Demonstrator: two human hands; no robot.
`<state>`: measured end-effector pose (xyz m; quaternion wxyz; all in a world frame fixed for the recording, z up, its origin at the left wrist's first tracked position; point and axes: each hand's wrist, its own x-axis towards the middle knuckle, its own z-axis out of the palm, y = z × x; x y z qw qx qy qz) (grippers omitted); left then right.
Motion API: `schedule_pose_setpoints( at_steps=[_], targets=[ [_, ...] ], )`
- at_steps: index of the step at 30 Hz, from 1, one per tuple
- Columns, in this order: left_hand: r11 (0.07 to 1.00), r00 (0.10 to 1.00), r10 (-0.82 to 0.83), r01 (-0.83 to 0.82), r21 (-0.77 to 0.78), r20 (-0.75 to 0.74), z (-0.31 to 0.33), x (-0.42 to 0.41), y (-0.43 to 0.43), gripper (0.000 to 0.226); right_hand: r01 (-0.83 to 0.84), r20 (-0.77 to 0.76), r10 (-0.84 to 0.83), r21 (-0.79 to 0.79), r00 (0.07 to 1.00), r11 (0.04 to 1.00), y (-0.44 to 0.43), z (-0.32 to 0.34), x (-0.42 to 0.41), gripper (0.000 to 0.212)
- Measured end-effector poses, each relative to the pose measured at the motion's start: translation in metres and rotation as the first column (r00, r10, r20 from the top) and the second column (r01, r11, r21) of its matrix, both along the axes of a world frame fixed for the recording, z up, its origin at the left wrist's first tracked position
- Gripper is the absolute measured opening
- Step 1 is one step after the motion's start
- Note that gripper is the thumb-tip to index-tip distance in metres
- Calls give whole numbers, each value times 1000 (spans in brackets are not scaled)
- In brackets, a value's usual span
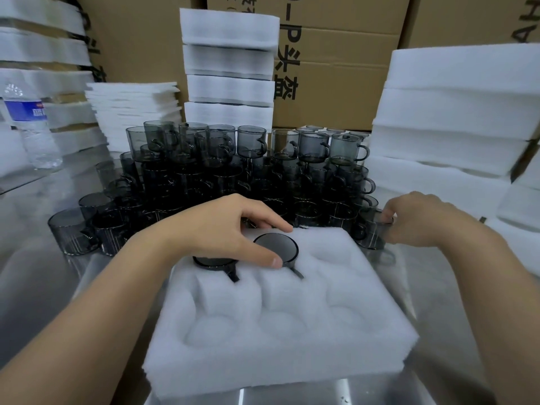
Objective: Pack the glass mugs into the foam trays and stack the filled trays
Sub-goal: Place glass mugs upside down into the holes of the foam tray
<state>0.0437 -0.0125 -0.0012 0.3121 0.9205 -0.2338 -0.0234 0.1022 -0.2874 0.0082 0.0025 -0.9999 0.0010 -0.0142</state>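
Foam tray [292, 331] on table [43, 282], cartons [336, 83] behind; left hand [222, 229] pinches seated mug [276, 248], right hand [423, 220] grips loose mug [374, 233].

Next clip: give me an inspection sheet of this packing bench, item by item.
Surface: steel table, reflective, carries everything.
Job's things: foam tray in front; left mug and middle mug seated in its far row, other pockets empty; mug pile stacked behind.
Clutter: water bottle at far left.
Grippers: left hand holds the middle mug's rim; right hand grips a loose mug beside the tray's far right corner.
Cables: nothing seen.
Surroundings: foam stacks, cardboard boxes behind.
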Motion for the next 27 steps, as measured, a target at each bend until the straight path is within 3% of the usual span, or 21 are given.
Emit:
schedule_pose_setpoints(
  at_steps=[2,9,13,16,21,24,27],
  targets=[
    [1000,1000,-8,8,15,-4,-1,0,-1,45,5,4,-5,-16,1000,1000,-1,-2,1,12],
    [999,1000,-2,2,34,-11,1,-1,-3,41,-59,-27,61,93,998,994,-4,-2,1,27],
    [999,1000,16,-16,40,-6,1,-2,-3,43,-77,-64,76,-8,995,997,-2,2,-1,15],
    [999,1000,20,-20,48,3,1,-2,-3,44,-40,-55,39,-18,998,999,1,6,-2,23],
    [998,1000,21,-22,63,19,1,-3,-4,44,-31,134,-8,287,991,958,8,16,-9,27],
    [999,999,37,-38,36,25,-1,-3,-9,46,-154,259,5,558,966,816,19,18,-16,24],
    [995,997,80,-79,-63,15,-4,-1,-14,62,-319,383,45,691,923,648,36,17,-24,22]
  ],
)
